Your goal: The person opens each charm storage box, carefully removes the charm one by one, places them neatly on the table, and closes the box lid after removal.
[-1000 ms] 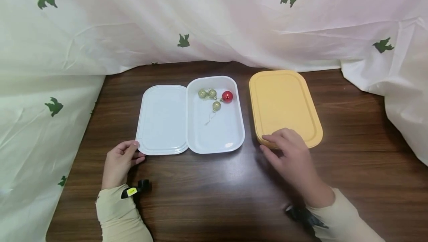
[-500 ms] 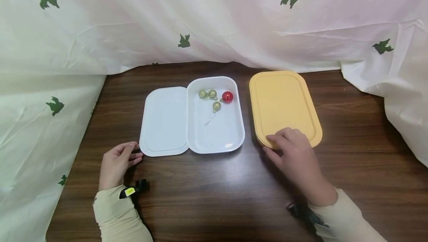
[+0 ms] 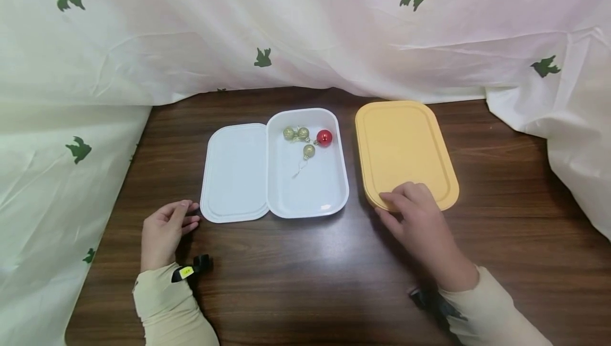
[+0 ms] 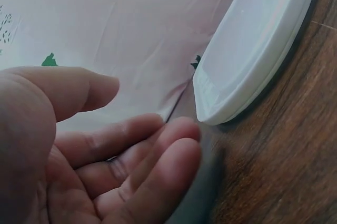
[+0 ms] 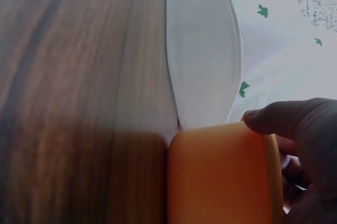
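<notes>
My right hand [image 3: 422, 229] pinches a corner of the yellow lid [image 3: 404, 147], left hand [image 3: 164, 233] loosely spread, so I'd pry gently.

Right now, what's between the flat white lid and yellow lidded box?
Head view: an open white rectangular box holding gold and red baubles, then bare brown table.

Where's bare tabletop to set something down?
Bare: table between the left hand and right hand, nearer than the white box; also right of the yellow box. Crowded: the narrow gap between boxes; the white box's far end, holding ornaments.
</notes>
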The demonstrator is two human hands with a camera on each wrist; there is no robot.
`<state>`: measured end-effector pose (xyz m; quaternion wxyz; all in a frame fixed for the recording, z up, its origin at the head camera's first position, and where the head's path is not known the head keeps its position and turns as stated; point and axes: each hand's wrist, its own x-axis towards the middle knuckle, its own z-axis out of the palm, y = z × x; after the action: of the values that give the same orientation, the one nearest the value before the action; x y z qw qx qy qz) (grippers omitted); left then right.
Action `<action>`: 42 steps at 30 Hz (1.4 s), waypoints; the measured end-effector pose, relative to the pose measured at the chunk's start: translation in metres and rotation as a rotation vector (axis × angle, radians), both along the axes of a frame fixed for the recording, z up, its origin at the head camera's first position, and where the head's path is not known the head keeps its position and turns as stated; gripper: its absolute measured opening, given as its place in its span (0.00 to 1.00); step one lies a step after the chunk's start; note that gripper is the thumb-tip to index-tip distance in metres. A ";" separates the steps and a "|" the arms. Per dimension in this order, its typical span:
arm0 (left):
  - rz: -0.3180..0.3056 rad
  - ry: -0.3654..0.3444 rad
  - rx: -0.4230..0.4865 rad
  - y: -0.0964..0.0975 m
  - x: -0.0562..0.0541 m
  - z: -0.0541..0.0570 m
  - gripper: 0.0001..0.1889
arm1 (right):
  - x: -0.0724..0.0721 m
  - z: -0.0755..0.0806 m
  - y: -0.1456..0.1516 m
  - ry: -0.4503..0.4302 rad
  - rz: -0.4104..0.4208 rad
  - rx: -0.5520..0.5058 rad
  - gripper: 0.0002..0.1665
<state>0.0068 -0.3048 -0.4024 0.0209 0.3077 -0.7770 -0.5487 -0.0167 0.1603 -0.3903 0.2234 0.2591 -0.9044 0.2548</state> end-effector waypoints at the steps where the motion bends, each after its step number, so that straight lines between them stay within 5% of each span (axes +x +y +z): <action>1: 0.016 0.011 -0.004 0.000 0.000 0.000 0.21 | 0.000 0.000 0.000 0.001 0.003 -0.005 0.19; 9: 0.098 0.165 -0.019 0.011 -0.002 0.005 0.18 | -0.001 -0.002 0.002 -0.013 0.009 -0.050 0.18; 13: 0.055 0.307 -0.085 0.025 -0.006 0.008 0.16 | -0.001 -0.001 0.004 -0.023 -0.005 -0.073 0.19; 23: -0.136 0.539 -0.140 0.069 -0.012 0.017 0.11 | 0.000 0.005 0.004 -0.009 -0.030 -0.150 0.19; 31: -0.356 0.739 -0.015 0.113 -0.008 0.019 0.10 | 0.000 0.011 0.004 -0.009 -0.050 -0.169 0.18; 36: -0.521 0.728 0.021 0.139 -0.006 0.020 0.11 | 0.001 0.015 0.003 0.041 -0.050 -0.216 0.20; 42: -0.672 0.711 -0.058 0.162 -0.007 0.015 0.12 | 0.000 0.020 0.006 0.030 -0.051 -0.318 0.19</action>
<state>-0.0001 -0.1427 -0.3877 0.1151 -0.1672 -0.7932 -0.5742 -0.0170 0.1660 -0.3705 0.2814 0.2011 -0.8555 0.3853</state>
